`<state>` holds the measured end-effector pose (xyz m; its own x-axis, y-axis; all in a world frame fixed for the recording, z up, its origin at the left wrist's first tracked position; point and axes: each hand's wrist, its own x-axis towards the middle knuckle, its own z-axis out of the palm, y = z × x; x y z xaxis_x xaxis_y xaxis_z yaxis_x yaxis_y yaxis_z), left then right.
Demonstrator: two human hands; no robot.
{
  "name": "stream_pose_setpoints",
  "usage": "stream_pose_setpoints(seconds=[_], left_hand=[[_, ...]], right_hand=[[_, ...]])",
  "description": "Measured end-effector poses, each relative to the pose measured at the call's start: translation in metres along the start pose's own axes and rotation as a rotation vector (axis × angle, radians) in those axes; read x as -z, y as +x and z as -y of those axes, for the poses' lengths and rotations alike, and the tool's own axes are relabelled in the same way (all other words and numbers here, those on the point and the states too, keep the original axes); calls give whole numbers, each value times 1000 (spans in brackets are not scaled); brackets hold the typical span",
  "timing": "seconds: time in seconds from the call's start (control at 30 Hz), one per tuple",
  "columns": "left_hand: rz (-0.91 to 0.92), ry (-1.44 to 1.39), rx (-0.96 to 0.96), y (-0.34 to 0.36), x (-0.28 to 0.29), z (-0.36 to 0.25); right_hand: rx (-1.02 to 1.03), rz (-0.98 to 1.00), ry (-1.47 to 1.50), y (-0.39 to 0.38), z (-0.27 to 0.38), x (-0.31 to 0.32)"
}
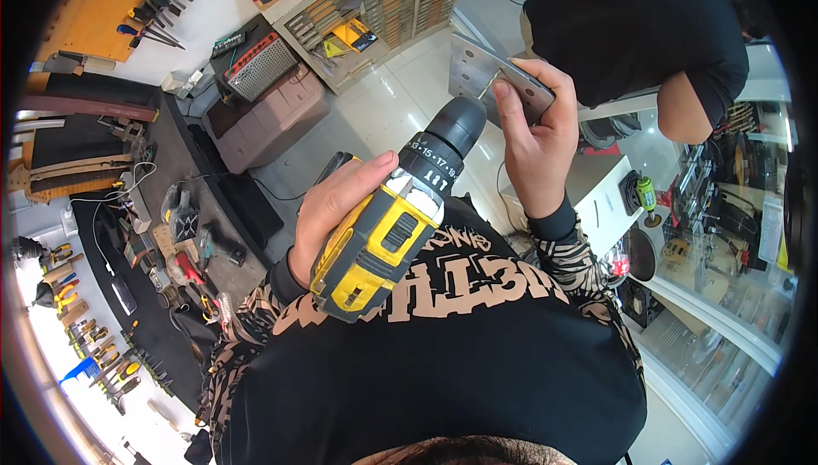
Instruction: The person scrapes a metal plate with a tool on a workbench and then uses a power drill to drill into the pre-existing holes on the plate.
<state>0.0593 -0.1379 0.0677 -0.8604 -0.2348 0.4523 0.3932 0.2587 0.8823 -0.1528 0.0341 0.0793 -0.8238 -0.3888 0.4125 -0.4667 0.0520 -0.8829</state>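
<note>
My left hand (pixel 332 209) is wrapped round a yellow and black cordless drill (pixel 371 248), its thumb along the side behind the chuck. The drill points up and to the right, and from its black chuck (pixel 456 124) a thin drill bit (pixel 489 86) reaches the metal plate. That flat grey metal plate (pixel 474 63), with several round holes, is pinched between the thumb and fingers of my right hand (pixel 544 146). The bit's tip meets the plate next to my right thumb; whether it sits inside a hole I cannot tell. The drill's handle is mostly hidden behind my left hand.
A workbench (pixel 230 273) cluttered with tools runs along the left. A drawer cabinet (pixel 379 14) and a brownish storage box (pixel 273 120) stand ahead. Close at the upper right is another person in a black shirt (pixel 635 26), beside glass-fronted shelving (pixel 707 295).
</note>
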Motion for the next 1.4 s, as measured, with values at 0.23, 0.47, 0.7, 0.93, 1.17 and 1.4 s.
stream_pose_setpoints(seconds=[0.23,0.47,0.7,0.93,1.17,1.4], left_hand=[[-51,62,-40,2,-5,-7],[-54,23,-56,2,-4,-2],[-32,82,-110,6,-4,-8],[-161,-28,152,-18,0,-8],[-260,-336,267,-29,1,-4],[-8,-13,70,-6,8,-4]], right_hand=[[67,-35,-42,-7,4,-11],[74,-10,-2,-5,5,-8],[-40,-62,-10,10,-3,5],[-683,412,273,-29,-77,13],[-796,402,420,-81,-53,21],[-669,338,285,-91,-44,24]])
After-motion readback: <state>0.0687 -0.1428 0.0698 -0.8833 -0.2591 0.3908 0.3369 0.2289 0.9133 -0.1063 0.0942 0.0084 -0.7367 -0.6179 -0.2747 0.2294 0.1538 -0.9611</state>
